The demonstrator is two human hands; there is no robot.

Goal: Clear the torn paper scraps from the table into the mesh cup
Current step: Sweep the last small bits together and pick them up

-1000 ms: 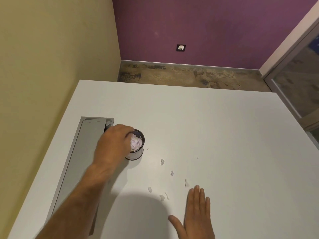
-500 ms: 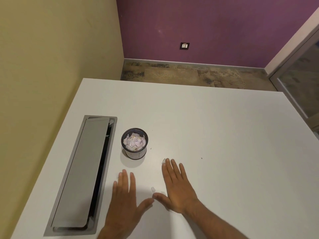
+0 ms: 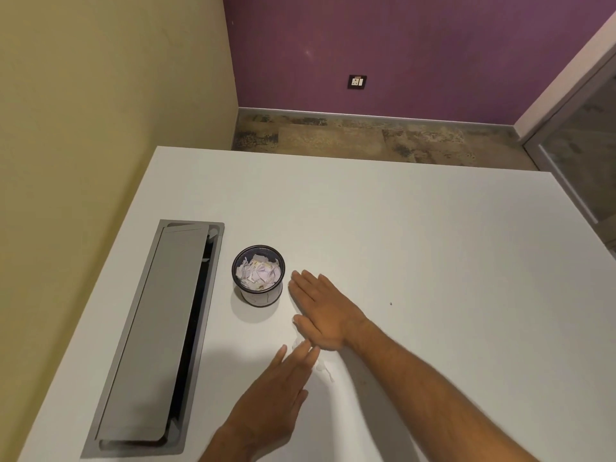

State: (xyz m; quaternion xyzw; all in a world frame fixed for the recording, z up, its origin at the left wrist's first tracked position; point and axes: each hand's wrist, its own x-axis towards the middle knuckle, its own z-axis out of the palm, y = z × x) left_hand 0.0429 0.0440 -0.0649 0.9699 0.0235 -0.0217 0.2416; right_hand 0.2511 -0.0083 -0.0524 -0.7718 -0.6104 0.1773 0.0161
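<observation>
A small black mesh cup [image 3: 258, 297] stands on the white table [image 3: 400, 248], filled with torn white paper. My right hand [image 3: 321, 310] lies flat and open on the table just right of the cup, fingers pointing up-left. My left hand [image 3: 276, 401] is nearer me, flat and tilted on its edge, fingertips close to the right hand's thumb. A few small white paper scraps [image 3: 325, 368] lie between the two hands; others may be hidden under my palms.
A long grey cable-tray lid [image 3: 156, 335] is set into the table left of the cup. A yellow wall runs along the table's left side; the far edge drops to the floor. A tiny dark speck [image 3: 390, 303] sits right of my hand.
My right hand has slid up and left to beside the cup. My left hand has turned on edge and moved right toward it, with the scraps gathered between them.
</observation>
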